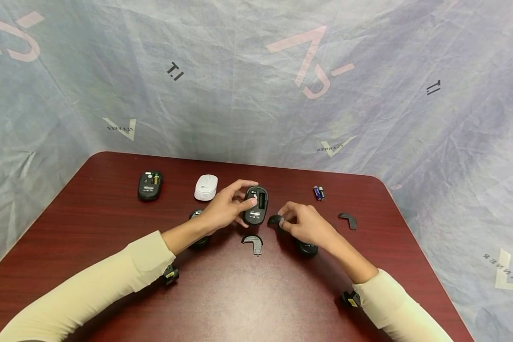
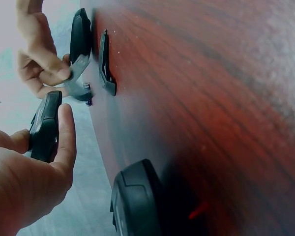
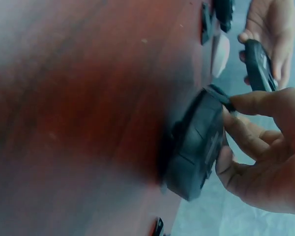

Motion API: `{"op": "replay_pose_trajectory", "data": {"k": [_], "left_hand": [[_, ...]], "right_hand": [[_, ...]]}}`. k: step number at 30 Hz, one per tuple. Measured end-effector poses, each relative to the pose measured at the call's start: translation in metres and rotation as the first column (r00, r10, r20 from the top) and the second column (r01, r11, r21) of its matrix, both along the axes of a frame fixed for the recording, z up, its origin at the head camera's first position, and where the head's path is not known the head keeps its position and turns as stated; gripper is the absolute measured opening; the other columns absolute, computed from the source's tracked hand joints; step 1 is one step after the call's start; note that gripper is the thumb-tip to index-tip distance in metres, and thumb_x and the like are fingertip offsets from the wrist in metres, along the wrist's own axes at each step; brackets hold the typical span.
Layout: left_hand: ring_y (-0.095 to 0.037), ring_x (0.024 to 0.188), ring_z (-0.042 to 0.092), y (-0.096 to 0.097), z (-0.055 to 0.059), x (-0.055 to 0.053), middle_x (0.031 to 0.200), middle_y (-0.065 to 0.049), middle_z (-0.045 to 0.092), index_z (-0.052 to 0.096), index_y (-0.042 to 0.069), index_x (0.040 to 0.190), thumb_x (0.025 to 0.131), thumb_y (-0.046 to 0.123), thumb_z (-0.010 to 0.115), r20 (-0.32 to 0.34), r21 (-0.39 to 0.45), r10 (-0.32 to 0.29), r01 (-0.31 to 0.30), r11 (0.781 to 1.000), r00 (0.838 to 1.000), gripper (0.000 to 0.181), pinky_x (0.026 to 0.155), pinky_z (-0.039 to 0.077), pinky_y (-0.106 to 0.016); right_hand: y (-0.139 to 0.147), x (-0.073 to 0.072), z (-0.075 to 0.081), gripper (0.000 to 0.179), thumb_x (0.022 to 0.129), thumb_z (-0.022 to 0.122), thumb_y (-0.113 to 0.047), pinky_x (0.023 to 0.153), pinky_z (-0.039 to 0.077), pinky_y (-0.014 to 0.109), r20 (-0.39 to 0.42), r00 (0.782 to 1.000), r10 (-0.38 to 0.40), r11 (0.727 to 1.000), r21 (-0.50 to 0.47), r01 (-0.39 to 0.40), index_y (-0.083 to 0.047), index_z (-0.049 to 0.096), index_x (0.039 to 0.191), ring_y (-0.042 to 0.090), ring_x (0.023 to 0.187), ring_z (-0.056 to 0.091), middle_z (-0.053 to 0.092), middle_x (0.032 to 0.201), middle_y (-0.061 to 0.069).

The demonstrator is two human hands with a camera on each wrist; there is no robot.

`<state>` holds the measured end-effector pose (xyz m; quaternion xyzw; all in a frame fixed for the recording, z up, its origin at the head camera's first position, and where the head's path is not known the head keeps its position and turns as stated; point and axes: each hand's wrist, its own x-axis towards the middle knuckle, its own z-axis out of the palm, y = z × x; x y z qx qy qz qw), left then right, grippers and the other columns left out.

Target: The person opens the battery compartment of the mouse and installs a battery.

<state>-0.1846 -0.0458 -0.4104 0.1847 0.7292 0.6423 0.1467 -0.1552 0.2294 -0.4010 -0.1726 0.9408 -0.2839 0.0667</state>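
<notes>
My left hand (image 1: 223, 209) holds a black computer mouse (image 1: 253, 218) above the table, its underside facing up. The battery slot of that mouse is uncovered and looks empty. Between thumb and fingers, my right hand (image 1: 311, 226) pinches a black battery cover (image 1: 275, 219), just right of the held mouse and apart from it. Partly hidden beneath the right hand lies another black mouse (image 3: 194, 152). A second loose battery cover (image 1: 253, 243) rests on the table below the held mouse. Under my left forearm sits one more black mouse (image 2: 137, 199), mostly covered in the head view.
At the far left lies an upturned black mouse (image 1: 149, 186) with batteries showing in its slot. A white mouse (image 1: 206, 187) stands behind the left hand. Two batteries (image 1: 319, 193) and another battery cover (image 1: 349, 221) are to the right on the dark red table (image 1: 111, 213).
</notes>
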Motion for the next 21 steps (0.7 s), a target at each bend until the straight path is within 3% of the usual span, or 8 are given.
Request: {"op": "replay_pose_trajectory", "data": {"k": [6,12,21], "left_hand": [[-0.028,0.094,0.080,0.000,0.001,0.000,0.129,-0.028,0.071,0.056,0.021,0.163,0.114,0.010,0.069,0.000,-0.003,0.000,0.000,1.000,1.000,0.052,0.075,0.075,-0.053],[-0.027,0.094,0.080,0.000,0.000,0.001,0.130,-0.027,0.071,0.056,0.023,0.163,0.114,0.011,0.069,0.008,-0.011,-0.006,0.006,1.000,1.000,0.052,0.077,0.074,-0.058],[-0.026,0.093,0.081,0.003,0.000,0.002,0.132,-0.026,0.072,0.056,0.024,0.163,0.114,0.012,0.068,0.016,-0.020,-0.017,0.017,1.000,1.000,0.052,0.078,0.073,-0.061]], "right_hand": [[-0.008,0.003,-0.004,0.017,0.104,0.078,-0.012,0.099,0.053,0.051,-0.083,0.995,0.049,0.994,0.102,-0.041,-0.008,0.077,0.121,0.028,0.110,0.063,0.086,0.106,0.004],[-0.009,-0.001,-0.008,0.014,0.101,0.080,-0.009,0.101,0.049,0.057,-0.178,0.979,0.096,0.983,0.175,-0.064,-0.007,0.080,0.115,0.034,0.112,0.065,0.085,0.100,0.005],[-0.005,-0.009,-0.010,0.010,0.102,0.080,-0.011,0.099,0.048,0.054,-0.136,0.988,0.079,0.987,0.147,-0.059,-0.008,0.082,0.111,0.032,0.111,0.064,0.084,0.094,0.003]]}}
